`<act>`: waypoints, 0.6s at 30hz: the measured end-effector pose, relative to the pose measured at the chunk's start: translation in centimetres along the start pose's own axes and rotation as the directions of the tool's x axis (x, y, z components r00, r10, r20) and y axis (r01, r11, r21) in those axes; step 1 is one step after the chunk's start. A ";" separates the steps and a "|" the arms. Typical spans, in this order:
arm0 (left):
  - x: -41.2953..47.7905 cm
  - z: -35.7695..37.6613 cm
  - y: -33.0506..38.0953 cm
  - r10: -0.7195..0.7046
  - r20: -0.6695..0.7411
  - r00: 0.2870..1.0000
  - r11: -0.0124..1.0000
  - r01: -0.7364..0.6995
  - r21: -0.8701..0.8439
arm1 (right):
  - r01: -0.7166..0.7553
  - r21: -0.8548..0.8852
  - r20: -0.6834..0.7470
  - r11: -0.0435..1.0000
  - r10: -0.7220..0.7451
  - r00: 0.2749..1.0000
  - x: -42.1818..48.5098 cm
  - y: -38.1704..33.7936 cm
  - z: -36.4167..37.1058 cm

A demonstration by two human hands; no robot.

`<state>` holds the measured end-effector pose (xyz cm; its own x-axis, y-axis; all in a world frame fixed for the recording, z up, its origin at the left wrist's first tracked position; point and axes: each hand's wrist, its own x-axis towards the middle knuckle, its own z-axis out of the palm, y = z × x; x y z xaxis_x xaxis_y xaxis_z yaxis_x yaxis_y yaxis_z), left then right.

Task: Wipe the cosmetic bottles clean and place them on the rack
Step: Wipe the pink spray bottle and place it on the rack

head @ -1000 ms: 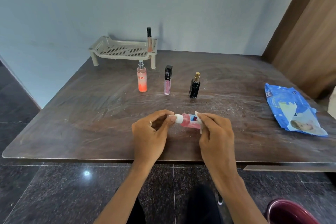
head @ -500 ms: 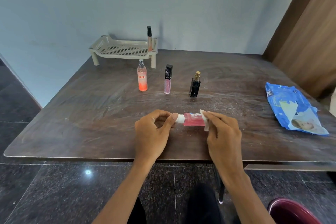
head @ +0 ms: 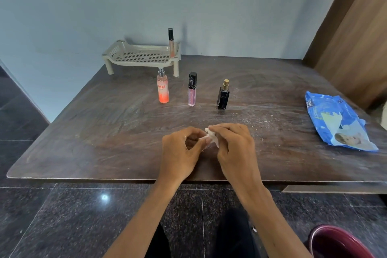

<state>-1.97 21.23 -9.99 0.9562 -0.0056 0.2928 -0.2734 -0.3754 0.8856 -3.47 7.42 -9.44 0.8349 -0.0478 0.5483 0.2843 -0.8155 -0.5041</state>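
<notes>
My left hand [head: 180,153] pinches the white cap end of a small pink bottle, almost all of it hidden between my hands. My right hand [head: 234,148] presses a white wipe [head: 212,135] around that bottle, close against the left hand, low over the table's near edge. Farther back stand an orange spray bottle [head: 163,88], a pink lip-gloss tube with a black cap [head: 192,90] and a black perfume bottle with a gold cap [head: 223,95]. The beige perforated rack [head: 138,56] stands at the back against the wall, with one slim black-capped tube [head: 170,42] upright in its right corner.
A blue pack of wet wipes [head: 337,123] lies at the table's right side. The dark wooden table [head: 104,132] ends just below my hands. A maroon bin [head: 339,243] sits on the floor at the lower right. A wooden panel rises at the right.
My right hand has slid the wipe leftward along the pink bottle, from its base to the cap end. The bottle's pink body, visible before, is now covered.
</notes>
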 end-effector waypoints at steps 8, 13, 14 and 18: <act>-0.1 0.0 0.3 0.037 -0.004 0.999 0.998 -0.037 0.048 | 0.030 0.040 0.036 0.999 -0.032 0.999 0.5 0.4 -0.6; -0.1 -0.1 0.2 0.026 -0.026 0.999 0.999 -0.026 0.020 | -0.035 0.005 0.017 0.999 0.035 0.999 0.7 1.7 -1.7; -0.1 -0.2 0.1 0.022 -0.027 0.999 1.000 -0.022 0.009 | -0.059 -0.007 0.003 0.998 0.059 0.998 0.8 2.3 -1.9; 0.0 -0.1 0.1 0.018 -0.008 1.000 1.000 -0.018 -0.008 | -0.105 -0.059 -0.036 0.993 0.103 0.994 0.7 2.8 -2.0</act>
<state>-2.02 21.23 -9.84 0.9502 -0.0045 0.3115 -0.2912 -0.3678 0.8831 -3.06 3.95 -9.09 0.8423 -0.1522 0.5170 0.1667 -0.8387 -0.5184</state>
